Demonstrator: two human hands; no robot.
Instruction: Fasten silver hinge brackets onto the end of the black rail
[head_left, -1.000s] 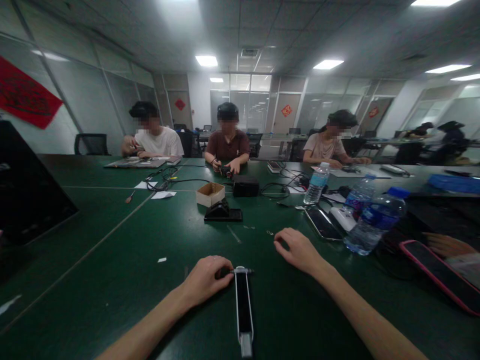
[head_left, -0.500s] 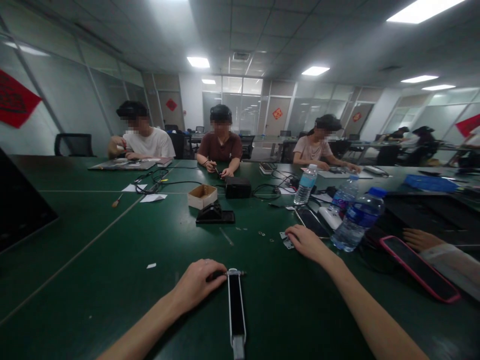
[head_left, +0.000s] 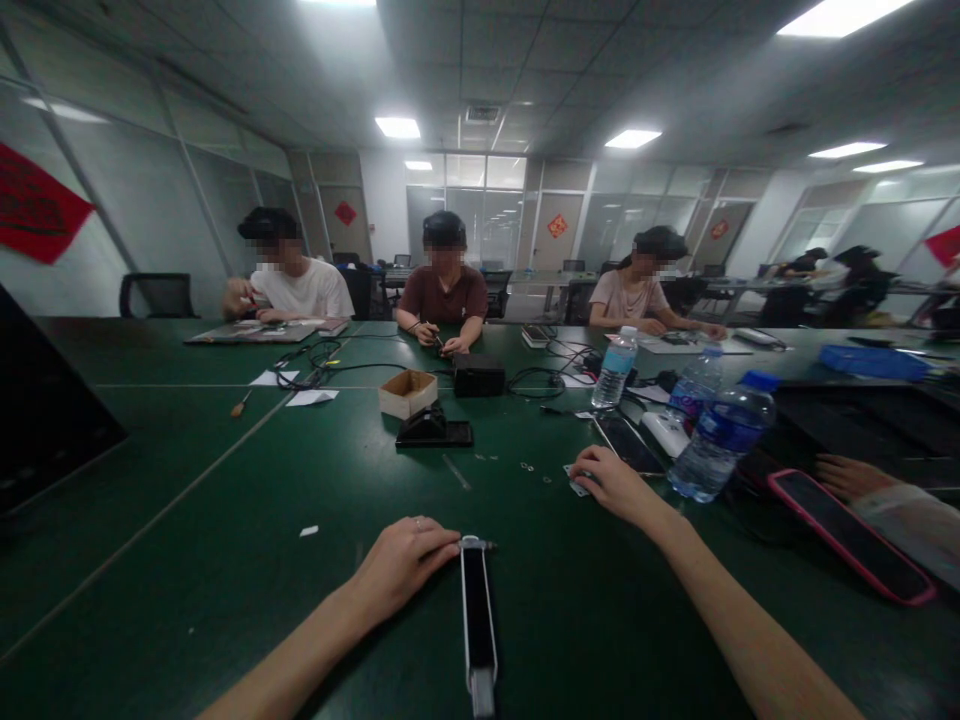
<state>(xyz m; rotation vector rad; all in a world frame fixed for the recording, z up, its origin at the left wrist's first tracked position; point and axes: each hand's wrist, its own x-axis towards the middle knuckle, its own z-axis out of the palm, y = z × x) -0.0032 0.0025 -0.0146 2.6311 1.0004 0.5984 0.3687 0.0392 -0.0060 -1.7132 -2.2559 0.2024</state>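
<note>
My left hand [head_left: 401,565] rests on the green table [head_left: 187,480], gripping a small screwdriver [head_left: 480,545]. Its handle is hidden in my fingers, and its thin metal shaft lies across the far end of a long black bar with a silver frame [head_left: 478,610]. My right hand [head_left: 607,485] is farther right, its fingers curled over a small metal plate [head_left: 576,484] lying flat on the table. Several tiny metal washers [head_left: 527,466] are scattered just left of that plate.
Nearby stand a cardboard box [head_left: 408,394], a black stand [head_left: 433,432], and a black box [head_left: 478,375] with cables. On the right are water bottles [head_left: 722,437], a phone [head_left: 628,445], and a co-worker's hand [head_left: 851,477] beside a pink-cased phone [head_left: 851,535]. Several people sit across the table.
The view has swung slightly and levelled. My right hand has shifted right and its fingers now curl over the small metal plate. My left hand stays at the bar's far end.
</note>
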